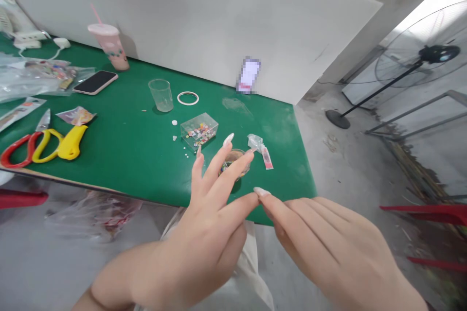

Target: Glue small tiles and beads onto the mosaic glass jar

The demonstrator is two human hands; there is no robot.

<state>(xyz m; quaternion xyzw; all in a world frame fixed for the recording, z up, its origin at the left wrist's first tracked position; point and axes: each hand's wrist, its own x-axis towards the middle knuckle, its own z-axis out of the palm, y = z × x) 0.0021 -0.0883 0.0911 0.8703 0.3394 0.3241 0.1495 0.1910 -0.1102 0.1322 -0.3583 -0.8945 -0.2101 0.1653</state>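
Observation:
My left hand (pixel 204 233) and my right hand (pixel 328 248) meet at their index fingertips, low over the front edge of the green table (pixel 138 155). Three fingers of the left hand fan out, while its index finger and thumb bend toward the right hand. The right fingers are curled close together. Anything pinched between the hands is hidden or too small to name. Beneath my left fingers, partly covered, stands a round clear container (pixel 234 156) with colourful contents. Just beyond it is a clear box (pixel 199 131) of small colourful pieces. A small tube (pixel 267 158) lies to the right.
A clear cup (pixel 160 96) and white ring (pixel 188 104) stand farther back. Scissors (pixel 47 148), a phone (pixel 96 82), a pink tumbler (pixel 111 48) and plastic bags (pixel 32 77) occupy the left. A white panel (pixel 189 24) borders the back; a fan (pixel 434 53) stands right.

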